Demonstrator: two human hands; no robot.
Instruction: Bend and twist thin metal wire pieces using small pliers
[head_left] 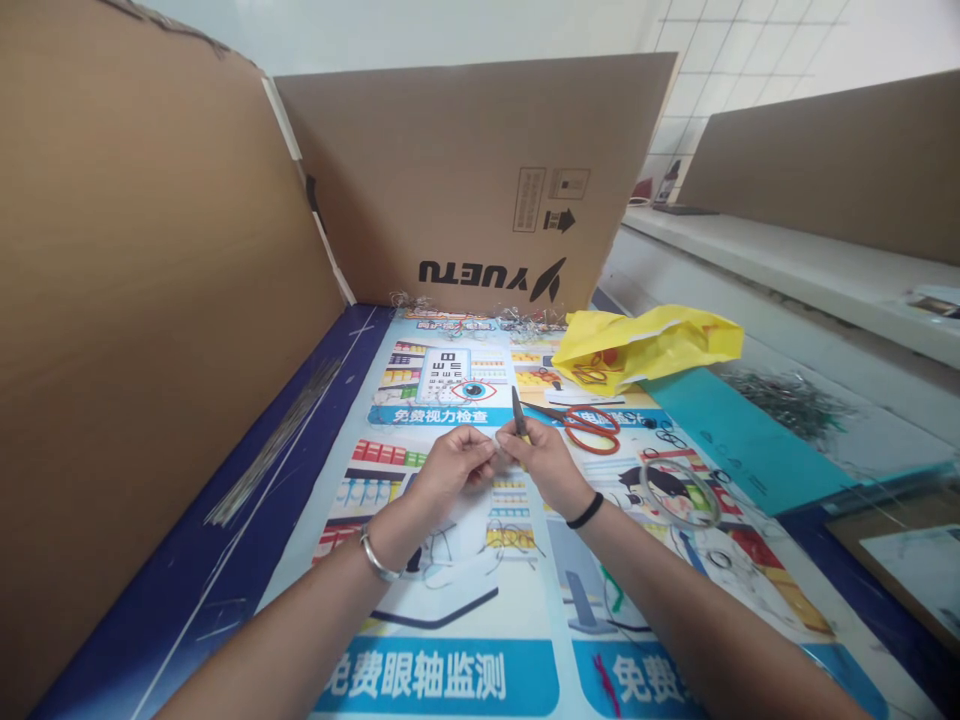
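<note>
My left hand (466,458) is closed in a pinch over the printed poster sheet (442,660); whatever sits between its fingertips is too small to make out. Close beside it, nearly fingertip to fingertip, my right hand (550,462) is wrapped round a tool with a dark pointed metal tip (518,408) and a bit of yellow handle. The tip points away from me, and the rest of the tool is hidden in the palm. Just beyond the right hand lie red-handled scissors (592,428). Thin loose wire pieces (450,560) are scattered below the left hand.
Cardboard panels (405,170) stand at the left and back. A bundle of straight wires (274,445) lies left. To the right are a yellow bag (652,345), a clear ring-shaped roll (712,500), a turquoise sheet (750,440) and a tangled wire pile (787,405).
</note>
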